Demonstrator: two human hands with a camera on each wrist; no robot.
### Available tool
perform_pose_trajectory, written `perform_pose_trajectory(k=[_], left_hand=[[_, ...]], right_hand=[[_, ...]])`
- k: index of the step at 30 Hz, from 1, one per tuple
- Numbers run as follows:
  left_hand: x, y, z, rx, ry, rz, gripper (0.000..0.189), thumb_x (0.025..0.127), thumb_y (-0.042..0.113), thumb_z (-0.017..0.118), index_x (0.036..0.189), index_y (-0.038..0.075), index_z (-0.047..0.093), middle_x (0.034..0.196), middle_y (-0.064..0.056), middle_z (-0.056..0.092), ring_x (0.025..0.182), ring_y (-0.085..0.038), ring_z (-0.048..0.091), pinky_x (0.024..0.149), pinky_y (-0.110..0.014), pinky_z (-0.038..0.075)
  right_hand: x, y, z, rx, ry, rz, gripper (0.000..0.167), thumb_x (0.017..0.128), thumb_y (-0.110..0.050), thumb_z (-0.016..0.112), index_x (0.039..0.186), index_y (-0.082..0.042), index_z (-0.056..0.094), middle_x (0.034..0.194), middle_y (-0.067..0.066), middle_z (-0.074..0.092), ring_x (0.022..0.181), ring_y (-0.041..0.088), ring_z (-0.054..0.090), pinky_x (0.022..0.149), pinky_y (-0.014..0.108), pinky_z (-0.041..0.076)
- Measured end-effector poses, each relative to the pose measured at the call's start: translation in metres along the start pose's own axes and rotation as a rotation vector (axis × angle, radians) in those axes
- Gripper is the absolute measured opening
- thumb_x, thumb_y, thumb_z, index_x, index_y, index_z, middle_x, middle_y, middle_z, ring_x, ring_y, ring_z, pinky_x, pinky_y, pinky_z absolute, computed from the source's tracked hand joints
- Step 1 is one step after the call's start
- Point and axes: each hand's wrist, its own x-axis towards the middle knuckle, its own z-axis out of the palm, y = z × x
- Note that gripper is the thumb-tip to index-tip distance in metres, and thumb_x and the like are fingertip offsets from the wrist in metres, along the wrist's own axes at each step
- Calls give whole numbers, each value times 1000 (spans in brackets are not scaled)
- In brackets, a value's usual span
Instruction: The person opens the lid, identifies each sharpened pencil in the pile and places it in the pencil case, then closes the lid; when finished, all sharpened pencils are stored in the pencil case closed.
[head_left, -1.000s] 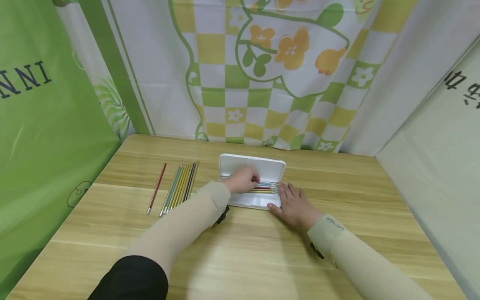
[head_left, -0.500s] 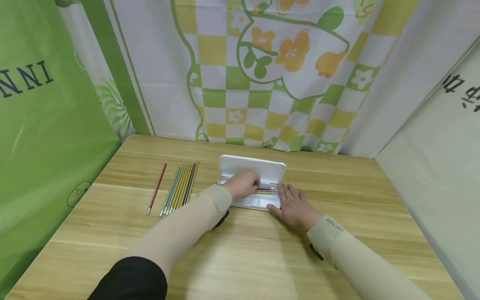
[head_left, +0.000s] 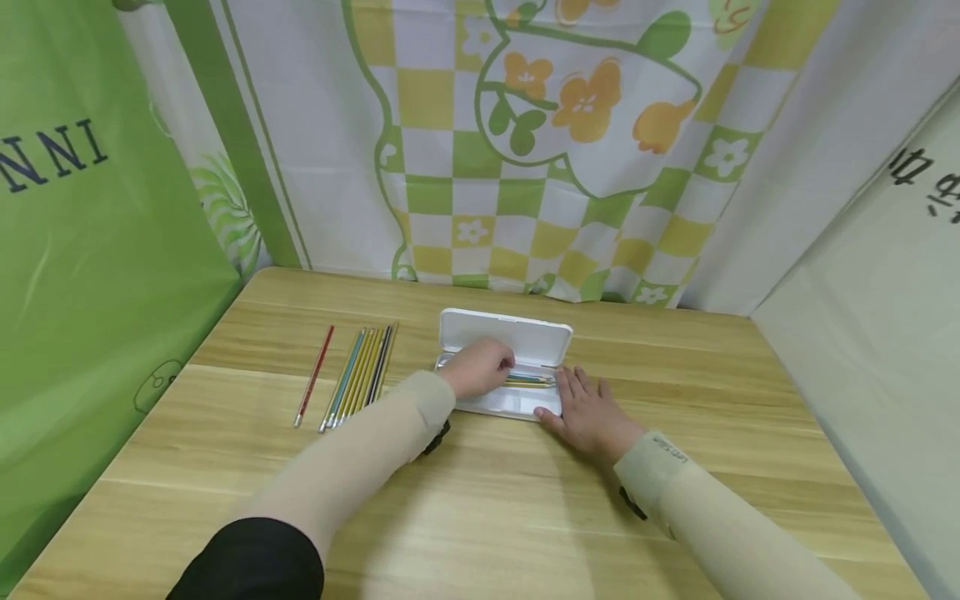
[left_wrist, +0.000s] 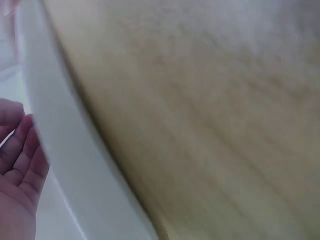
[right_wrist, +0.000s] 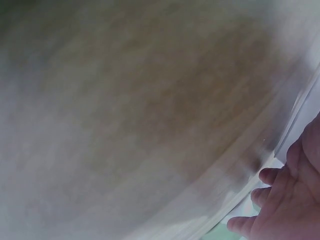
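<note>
A white pencil case [head_left: 517,405] stands with its lid raised. My left hand [head_left: 480,367] reaches into it, fingers bent down over the pencils [head_left: 531,381], a blue and a yellow one showing past the fingertips. Those pencils' left parts are hidden under the hand; I cannot tell whether it pinches one. In the left wrist view the left hand [left_wrist: 20,165] shows curled fingers behind the case's white edge [left_wrist: 75,135]. Flat on the table, my right hand [head_left: 592,417] has its fingers spread, with fingertips and thumb right at the case's right end.
On the wooden table [head_left: 480,517], left of the case, several yellow, blue and black pencils [head_left: 360,375] lie side by side. A red pencil [head_left: 313,377] lies apart at their left. Behind the table hangs a checkered curtain [head_left: 510,208].
My left hand has shifted slightly left inside the case. The red pencil seen in the case earlier no longer shows, and the visible pencils there have shifted. My right hand has stayed put.
</note>
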Motion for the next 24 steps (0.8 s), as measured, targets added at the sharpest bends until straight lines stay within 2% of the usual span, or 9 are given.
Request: perform_pose_trajectory(k=[4, 8, 13, 18, 24], left_hand=[[-11, -10, -8, -102, 24, -24, 9, 97, 9, 66, 100, 5, 73, 94, -4, 71, 88, -19, 64, 86, -34, 55], [-29, -22, -18, -173, 37, -71, 10, 97, 9, 66, 100, 3, 73, 97, -6, 72, 94, -19, 65, 92, -36, 54], [-58, -42, -35, -261, 57, -172, 14, 97, 12, 66, 103, 1, 73, 98, -6, 71, 94, -20, 65, 90, -38, 55], [-90, -66, -51, -336, 135, -254, 21, 100, 13, 63, 111, -3, 72, 106, -12, 71, 100, -26, 64, 92, -43, 54], [-119, -93, -72, -416, 221, -403, 31, 103, 15, 58, 122, -8, 66, 119, -22, 67, 111, -36, 62, 97, -49, 51]], right_hand=[[-2, -2, -3, 12, -6, 1, 96, 106, -66, 24, 158, 15, 12, 164, 34, 16, 151, 51, 13, 118, 71, 12], [-3, -4, -7, 31, -19, -6, 98, 105, -67, 22, 157, 15, 11, 163, 35, 15, 151, 52, 12, 118, 70, 10], [-3, -4, -4, 42, -18, -15, 101, 103, -71, 19, 158, 13, 10, 165, 33, 14, 151, 51, 11, 118, 70, 9], [-1, 0, 4, 36, -4, -23, 102, 103, -72, 18, 159, 13, 9, 166, 31, 12, 152, 49, 10, 119, 69, 8], [-1, 1, 1, 56, 10, -29, 100, 105, -69, 22, 158, 14, 8, 164, 34, 13, 151, 51, 11, 119, 70, 7]])
